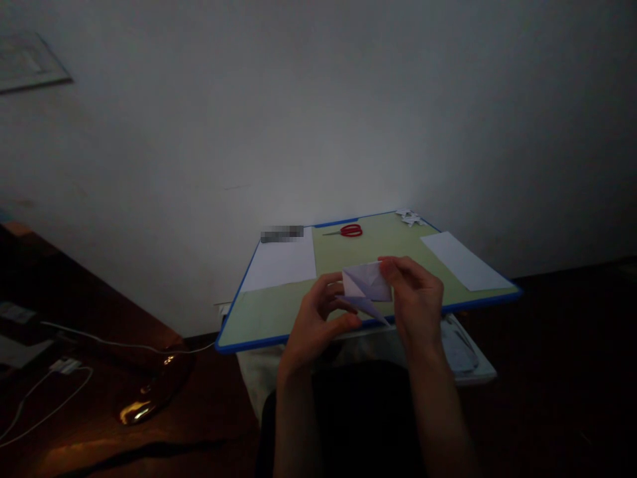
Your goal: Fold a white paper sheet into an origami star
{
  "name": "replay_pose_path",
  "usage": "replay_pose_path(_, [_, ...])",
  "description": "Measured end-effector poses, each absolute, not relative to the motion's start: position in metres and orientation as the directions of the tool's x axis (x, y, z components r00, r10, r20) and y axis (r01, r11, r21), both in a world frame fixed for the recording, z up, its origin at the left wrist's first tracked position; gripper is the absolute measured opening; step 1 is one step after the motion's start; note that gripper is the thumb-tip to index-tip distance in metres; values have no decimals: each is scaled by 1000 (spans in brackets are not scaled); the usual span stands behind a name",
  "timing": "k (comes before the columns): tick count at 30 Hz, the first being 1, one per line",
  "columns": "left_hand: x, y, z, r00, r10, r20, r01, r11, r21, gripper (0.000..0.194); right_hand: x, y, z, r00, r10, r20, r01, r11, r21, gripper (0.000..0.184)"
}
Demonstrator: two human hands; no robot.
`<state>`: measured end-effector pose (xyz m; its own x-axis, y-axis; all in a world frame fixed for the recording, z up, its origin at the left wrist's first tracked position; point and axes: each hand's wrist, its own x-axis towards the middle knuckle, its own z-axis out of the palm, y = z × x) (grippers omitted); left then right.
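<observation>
Above the near edge of the desk [385,247], a folded piece of paper [371,282] is held up between two hands; the right hand [418,289] has a narrow grip, thumb pressed on the paper's upper right corner; the left hand [316,318] has its fingers bent and partly behind the paper, thumb spread away from them, so I can't tell if that grip is really pinching anything.

What could go wrong, imo: a pointed flap [365,307] sticks out low over the desk's near edge and looks thin; a clumsy squeeze from the left could crumple it or crease it in the wrong spot; if the right thumb slipped, the whole piece could drop past that edge, since nothing seems to be under it.

Room-wise, green surface shows through the middle of the desk, so decent space to press something flat; one sheet [281,262] covers the desk's far left, another sheet [462,260] lies along its right side; scissors [351,231] sit by the far edge, blades pointing left; a few small folded bits [411,218] are at the far right corner, easy to knock off with a sleeve; wall [318,119] behind the far edge, so not much reach that way.
</observation>
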<state>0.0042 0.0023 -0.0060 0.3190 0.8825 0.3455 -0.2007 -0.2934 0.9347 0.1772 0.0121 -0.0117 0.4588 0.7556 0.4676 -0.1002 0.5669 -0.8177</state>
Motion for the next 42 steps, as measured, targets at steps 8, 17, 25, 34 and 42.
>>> replay_pose_path(8, [29,9,-12,56,939,339,-285,-310,907,36,164,8,-7,404,818,408,-142,497,-856,25])
replay_pose_path(17, [18,13,-12,-86,932,352,-230,-362,903,34,178,7,-8,191,865,464,-112,489,-865,24])
replay_pose_path(25, [25,12,-9,-242,903,355,-229,-408,884,52,186,12,-14,-132,891,435,-33,434,-900,29])
replay_pose_path(34, [22,10,-5,-152,909,389,-124,-408,905,32,185,11,-15,-19,857,515,10,515,-857,47])
replay_pose_path(42, [20,8,-2,-121,901,417,-87,-428,899,26,186,3,0,102,585,804,380,724,-575,18])
